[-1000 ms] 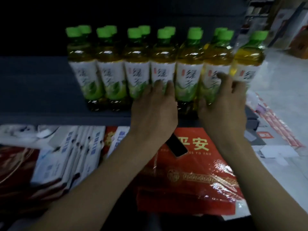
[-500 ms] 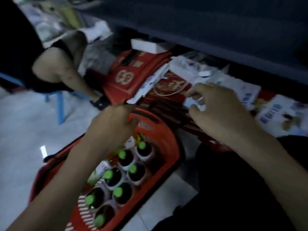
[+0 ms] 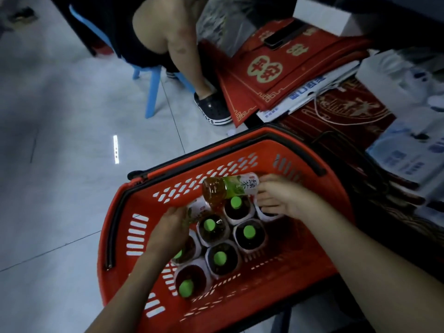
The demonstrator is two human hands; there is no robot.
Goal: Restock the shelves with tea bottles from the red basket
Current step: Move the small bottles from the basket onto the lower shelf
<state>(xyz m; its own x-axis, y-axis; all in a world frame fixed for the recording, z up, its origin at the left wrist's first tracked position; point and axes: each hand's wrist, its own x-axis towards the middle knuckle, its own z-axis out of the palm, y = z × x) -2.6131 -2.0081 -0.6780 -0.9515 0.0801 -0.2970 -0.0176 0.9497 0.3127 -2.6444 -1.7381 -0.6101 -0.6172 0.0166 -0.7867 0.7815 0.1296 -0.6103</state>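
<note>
Your right hand [image 3: 284, 199] has its fingers [image 3: 264, 185] closed round the cap end of a green tea bottle [image 3: 228, 188], which lies on its side just above the far wall of the red basket [image 3: 144, 205]. Your left hand [image 3: 169, 228] reaches in at the basket's left edge, fingers curled over a tilted bottle [image 3: 199, 209]. Six more upright bottles [image 3: 249, 231] with green caps stand packed together in the middle of the basket, which sits on the tiled floor [image 3: 60, 188].
</note>
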